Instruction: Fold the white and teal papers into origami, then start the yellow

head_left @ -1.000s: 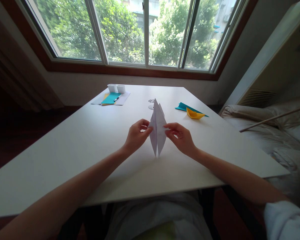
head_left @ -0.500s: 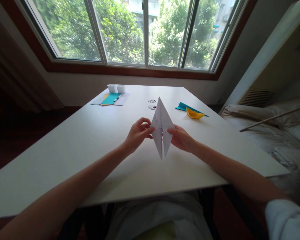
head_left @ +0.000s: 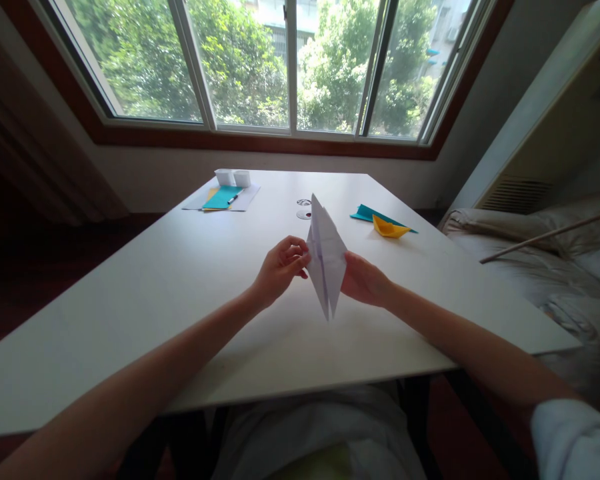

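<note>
A white folded paper (head_left: 327, 257), shaped like a long diamond with two separate points at the bottom, is held upright above the table. My left hand (head_left: 283, 267) pinches its left edge with curled fingers. At the opposite edge is my right hand (head_left: 365, 279), its fingers running behind the paper, where their tips are hidden. A lengthwise crease and slit run down the middle of the paper.
The white table (head_left: 130, 320) bears a yellow paper boat (head_left: 390, 228) and a teal folded paper (head_left: 375, 215) to the right. Back left lie teal sheets (head_left: 223, 197), a pen (head_left: 235, 197) and two white containers (head_left: 233, 177). Two round table inserts (head_left: 304, 215) sit mid-back.
The white folded paper has turned, its top point shifting left and its bottom points slightly right. My right thumb has moved off the front face of the paper.
</note>
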A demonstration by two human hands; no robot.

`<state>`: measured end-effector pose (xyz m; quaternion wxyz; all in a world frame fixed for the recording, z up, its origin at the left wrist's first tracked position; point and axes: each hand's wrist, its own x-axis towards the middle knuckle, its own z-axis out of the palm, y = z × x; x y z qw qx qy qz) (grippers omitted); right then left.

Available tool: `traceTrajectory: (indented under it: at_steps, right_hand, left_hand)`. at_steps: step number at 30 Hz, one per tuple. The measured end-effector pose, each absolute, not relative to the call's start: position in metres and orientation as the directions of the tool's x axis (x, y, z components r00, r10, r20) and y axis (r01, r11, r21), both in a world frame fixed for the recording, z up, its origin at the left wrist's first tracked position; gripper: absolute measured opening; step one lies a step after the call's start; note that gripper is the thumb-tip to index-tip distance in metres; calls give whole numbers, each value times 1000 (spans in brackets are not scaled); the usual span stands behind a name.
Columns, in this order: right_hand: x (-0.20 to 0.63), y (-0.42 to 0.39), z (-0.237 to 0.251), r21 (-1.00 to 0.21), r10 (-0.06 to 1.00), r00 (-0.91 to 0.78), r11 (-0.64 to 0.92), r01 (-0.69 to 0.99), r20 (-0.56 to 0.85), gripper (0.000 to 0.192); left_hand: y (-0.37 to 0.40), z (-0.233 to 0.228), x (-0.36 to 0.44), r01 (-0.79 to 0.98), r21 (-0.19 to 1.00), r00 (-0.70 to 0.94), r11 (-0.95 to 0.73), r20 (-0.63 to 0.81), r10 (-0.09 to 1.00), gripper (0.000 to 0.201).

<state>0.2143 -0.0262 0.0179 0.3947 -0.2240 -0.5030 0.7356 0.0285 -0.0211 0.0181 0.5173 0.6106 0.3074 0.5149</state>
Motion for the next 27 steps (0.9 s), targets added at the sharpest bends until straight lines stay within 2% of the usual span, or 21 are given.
traceTrajectory:
  at_steps: [3,5,9,13,17,19,22,27]
  right_hand:
    - [213,-26,18,-933,861,-506,-146,-329,43,41]
    - [212,-24,16,-960,917,-396,-68,-271,47,39]
    - [212,-21,12,-985,958,-245,123,-120,150,40]
    - [211,-22,15,-973,944,-243,205,-103,225,39]
    - [210,-25,19,-959,938,-199,279,-50,284,48]
    - [210,-28,20,-938,926,-168,345,17,338,43]
    - [208,-33,22,-898,896,-190,426,109,402,24]
    - [206,-39,24,-872,870,-246,469,141,428,23]
  left_hand:
    - [-20,18,29,-110,946,212,-304,322,923,16]
    - [-19,18,30,-80,942,165,-326,335,928,13]
    - [-18,18,31,31,908,109,-419,413,904,8]
    - [-19,19,30,132,868,59,-479,475,878,8]
    - [-22,20,29,224,836,20,-501,510,860,9]
    - [-24,22,29,275,817,22,-507,522,853,12]
    - [-25,24,30,346,793,17,-501,529,849,17]
    - [-25,25,32,419,765,4,-489,537,843,21]
